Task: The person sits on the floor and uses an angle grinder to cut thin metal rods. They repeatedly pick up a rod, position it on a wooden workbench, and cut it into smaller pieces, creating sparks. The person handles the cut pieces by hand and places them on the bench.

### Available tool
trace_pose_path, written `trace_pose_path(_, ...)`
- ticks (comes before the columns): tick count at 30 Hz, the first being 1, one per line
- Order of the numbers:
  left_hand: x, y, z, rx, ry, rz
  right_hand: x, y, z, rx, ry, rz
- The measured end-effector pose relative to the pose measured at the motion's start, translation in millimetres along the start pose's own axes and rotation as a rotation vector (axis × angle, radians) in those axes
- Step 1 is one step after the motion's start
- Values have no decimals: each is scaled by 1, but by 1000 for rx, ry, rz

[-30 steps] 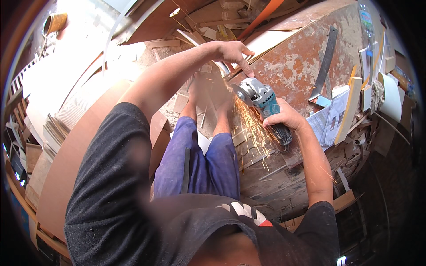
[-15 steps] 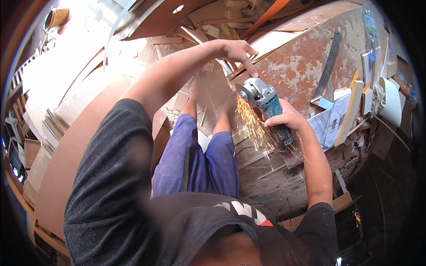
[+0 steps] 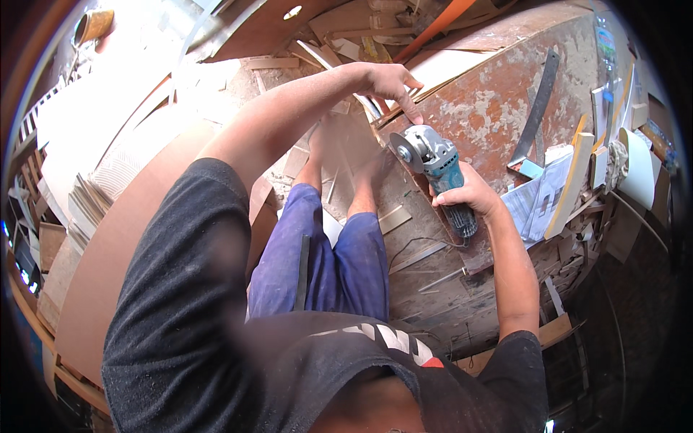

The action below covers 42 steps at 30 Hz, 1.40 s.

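Note:
My right hand is wrapped round the body of a teal and grey angle grinder. Its head and disc point away from me, over the near left edge of a worn brown tabletop. No sparks fly from the disc. My left hand reaches across to the table's corner, just beyond the grinder's head. Two of its fingers are stretched out and apart, one pointing down close to the grinder. Its other fingers are hidden, and thin pale strips lie below that hand.
A dark flat metal bar lies on the tabletop. At right are papers, wood strips and a clear bottle. A cord hangs below the grinder. Large curved brown board and offcuts stand at left.
The stream of orange sparks from the disc has stopped. The grinder has shifted slightly to the right, its disc tilted a little. My left hand has stayed almost in place.

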<state>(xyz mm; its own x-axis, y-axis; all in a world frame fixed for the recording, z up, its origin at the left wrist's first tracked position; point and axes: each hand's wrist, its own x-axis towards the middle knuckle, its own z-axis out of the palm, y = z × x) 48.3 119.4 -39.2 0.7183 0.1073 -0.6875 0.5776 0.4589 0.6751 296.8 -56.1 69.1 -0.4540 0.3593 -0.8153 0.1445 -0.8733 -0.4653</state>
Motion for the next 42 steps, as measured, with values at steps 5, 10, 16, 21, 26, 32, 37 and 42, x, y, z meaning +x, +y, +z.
trace_pose_path(5, 2, -2, -2, 28, -1, 8, -2, 3, -2, 42, 1, 13)
trace_pose_path(10, 2, -2, 0, 27, 6, 4, -1, 1, -2, 23, -20, 0)
trace_pose_path(16, 2, -2, -1, 5, -2, 13, 0, 1, -4, 5, -31, 10)
trace_pose_path(21, 1, -2, -1, -7, -22, 4, -1, -2, -1, 7, -15, 5)
trace_pose_path(26, -1, 2, -3, -14, -62, -12, -1, -2, -2, 5, -8, 9)
trace_pose_path(32, -1, 0, 0, 10, -3, -1, 0, -4, -1, 6, -15, 10)
trace_pose_path(37, -2, 3, -1, -18, -44, -9, -1, -3, 0, -12, -4, 8)
trace_pose_path(42, 0, -1, 1, 12, 6, 12, 1, -3, -2, -30, -18, 22)
